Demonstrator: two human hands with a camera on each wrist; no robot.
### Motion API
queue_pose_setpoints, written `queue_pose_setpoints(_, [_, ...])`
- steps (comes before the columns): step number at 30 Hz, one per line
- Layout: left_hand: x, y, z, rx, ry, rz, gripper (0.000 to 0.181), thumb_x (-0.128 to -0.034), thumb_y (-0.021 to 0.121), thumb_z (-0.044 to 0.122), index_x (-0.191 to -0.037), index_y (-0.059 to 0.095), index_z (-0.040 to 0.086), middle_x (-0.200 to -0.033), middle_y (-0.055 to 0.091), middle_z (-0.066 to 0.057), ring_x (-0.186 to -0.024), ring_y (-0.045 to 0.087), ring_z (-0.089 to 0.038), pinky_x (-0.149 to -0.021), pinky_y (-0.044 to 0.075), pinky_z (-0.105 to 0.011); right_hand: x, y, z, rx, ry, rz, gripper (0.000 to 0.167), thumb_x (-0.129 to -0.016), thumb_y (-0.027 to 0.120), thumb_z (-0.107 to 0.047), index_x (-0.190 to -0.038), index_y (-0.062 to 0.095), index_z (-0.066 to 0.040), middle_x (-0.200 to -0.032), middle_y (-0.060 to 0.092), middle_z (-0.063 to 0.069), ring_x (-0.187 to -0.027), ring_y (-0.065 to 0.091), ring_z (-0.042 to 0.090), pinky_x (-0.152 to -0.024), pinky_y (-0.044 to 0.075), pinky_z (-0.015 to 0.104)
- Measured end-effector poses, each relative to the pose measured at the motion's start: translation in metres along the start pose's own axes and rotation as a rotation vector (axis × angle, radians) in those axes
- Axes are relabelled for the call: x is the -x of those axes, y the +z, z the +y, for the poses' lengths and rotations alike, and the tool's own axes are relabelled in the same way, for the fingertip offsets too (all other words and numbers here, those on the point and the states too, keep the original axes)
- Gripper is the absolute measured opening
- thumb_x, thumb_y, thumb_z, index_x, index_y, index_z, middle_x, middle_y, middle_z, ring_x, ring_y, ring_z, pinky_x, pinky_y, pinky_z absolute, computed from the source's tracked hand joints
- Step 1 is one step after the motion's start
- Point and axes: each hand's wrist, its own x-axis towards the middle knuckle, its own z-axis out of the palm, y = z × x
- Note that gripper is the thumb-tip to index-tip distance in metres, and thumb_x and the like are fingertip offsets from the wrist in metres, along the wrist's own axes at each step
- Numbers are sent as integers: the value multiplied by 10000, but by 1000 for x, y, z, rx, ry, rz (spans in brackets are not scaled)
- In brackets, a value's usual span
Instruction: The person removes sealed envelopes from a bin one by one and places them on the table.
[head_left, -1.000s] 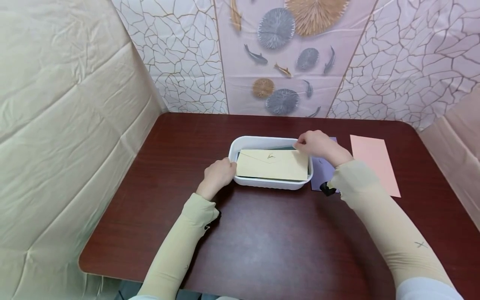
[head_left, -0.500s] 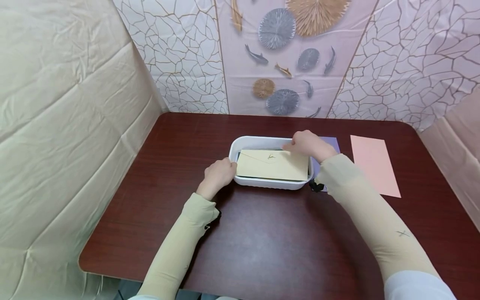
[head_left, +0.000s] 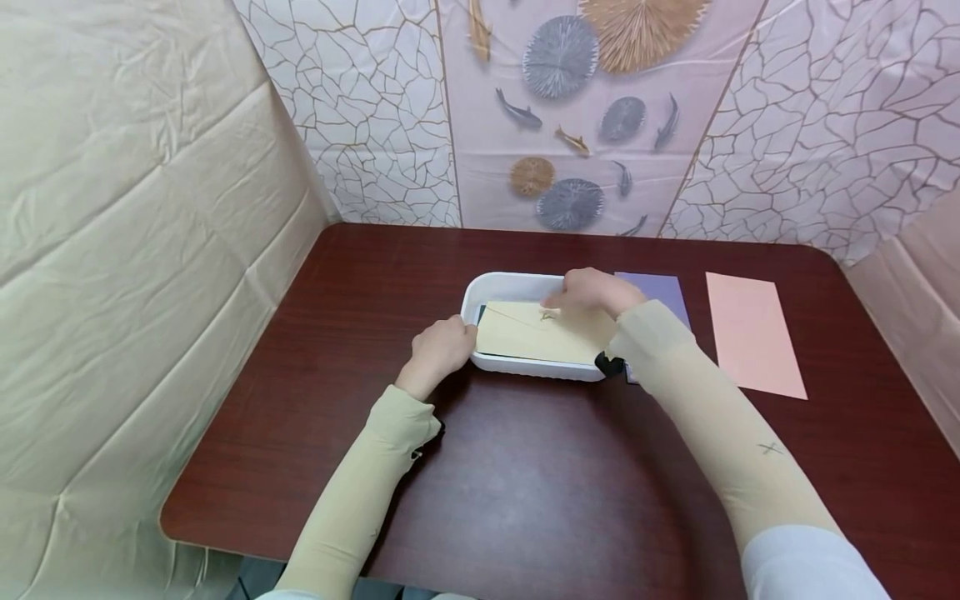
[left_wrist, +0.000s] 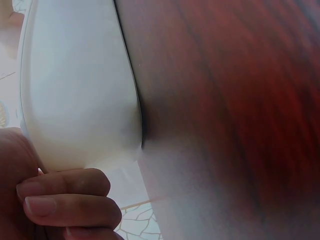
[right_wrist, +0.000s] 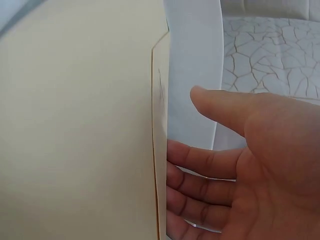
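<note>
A white plastic tray (head_left: 504, 286) stands on the table, holding a cream envelope (head_left: 517, 332) on top of something dark green that shows only as a thin edge. My left hand (head_left: 441, 352) grips the tray's left end; its curled fingers (left_wrist: 75, 210) show at the tray wall in the left wrist view. At the envelope's far edge is my right hand (head_left: 594, 292). Seen from the right wrist, its fingers (right_wrist: 205, 162) reach behind the cream envelope (right_wrist: 75, 125) while the thumb stays apart from it. The fingertips are hidden there.
Right of the tray lies a purple envelope (head_left: 660, 292), partly covered by the right sleeve. Farther right is a pink paper or envelope (head_left: 756, 335). The dark red table (head_left: 517, 467) ends at a patterned cloth backdrop (head_left: 390, 125).
My right hand has moved left along the envelope's far edge, from the tray's right corner toward the middle. The left hand keeps its hold on the tray.
</note>
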Motion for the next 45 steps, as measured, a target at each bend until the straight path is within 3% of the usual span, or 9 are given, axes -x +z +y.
queue_pose_setpoints(5, [-1,0,1,-4,-3,-2,408,-1028,350,338,-1032,645,55,-1000,667,-131,-939,643,-326,-810,485,-535,-6,2,-5,24,-47,-17,441,-996,576,-411,-1157,714,-25,-1183,668,149,-978,563,249,-884,440,397])
queue_pose_setpoints(12, [-2,1,2,-9,6,-7,419,-1024,342,340,-1045,650,57,-1002,667,-127,-933,640,-322,-807,486,-533,-5,-2,-12,34,-92,42,334,-994,601,-368,-956,725,-60,-827,593,25,-749,478,176,-698,391,332])
queue_pose_setpoints(17, [-2,0,-1,-17,-4,-5,436,-1028,343,348,-1076,662,54,-1060,679,-145,-972,650,-336,-808,490,-538,3,-6,-27,63,-117,115,279,-985,623,-316,-970,745,-66,-943,699,50,-831,596,213,-772,472,375])
queue_pose_setpoints(23, [-2,-2,-1,-11,0,-5,432,-1021,337,355,-1051,650,59,-1050,675,-143,-990,643,-338,-819,489,-545,14,-6,-44,79,-98,191,234,-970,634,-285,-957,733,-74,-974,700,82,-868,611,251,-806,485,415])
queue_pose_setpoints(33, [-2,0,0,-7,-8,-16,409,-1003,341,352,-1033,635,70,-1008,658,-122,-961,631,-309,-822,486,-533,40,-2,-55,117,-129,235,359,-975,644,-265,-1216,646,1,-1149,669,157,-1082,619,324,-948,478,475])
queue_pose_setpoints(42, [0,-1,0,-17,-2,-14,436,-1008,334,359,-1076,633,49,-1058,667,-148,-986,640,-334,-824,489,-541,67,5,-52,168,-160,304,362,-979,636,-221,-1248,621,19,-1178,670,174,-1053,652,332,-849,524,494])
queue_pose_setpoints(45, [0,-1,-1,-14,3,-14,439,-1014,333,362,-1077,631,46,-1059,667,-149,-988,640,-334,-828,486,-544,75,6,-50,200,-146,333,358,-975,638,-218,-1244,620,16,-1142,674,166,-976,662,314,-774,533,489])
